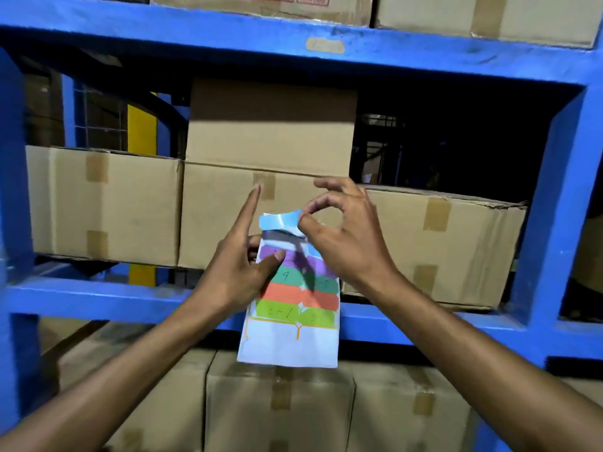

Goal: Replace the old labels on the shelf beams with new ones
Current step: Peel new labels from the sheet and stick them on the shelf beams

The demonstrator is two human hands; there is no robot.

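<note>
- Left hand (239, 272) held the label sheet (290, 340) upright in front of the lower shelf beam (98, 300); thumb pressed on the purple strip, index finger stretched up and free, remaining fingers behind the sheet.
- Right hand (342, 236) pinched the light-blue label (282, 220) between thumb and index fingertip at the sheet's top edge; the label was curled and partly lifted off its backing, other fingers fanned out above.
- Hands close together, joined only through the sheet.
- Sheet carried coloured rows top to bottom: purple, green, red-orange, lime; bottom part white with orange outline marks. Handwriting on some rows, too blurred to read.
- Sheet's bottom edge hung just below the lower beam, over the cartons (277, 409) underneath.
- Upper shelf beam (228, 37) bore one pale, worn old label (325, 45), well above both hands.
- Middle bay: cardboard boxes (104, 207) in a row with one stacked higher; dark open gap at right behind the right-hand box.
- Blue upright post (548, 207) bounded the bay at right; open air between the hands and the upper beam.
</note>
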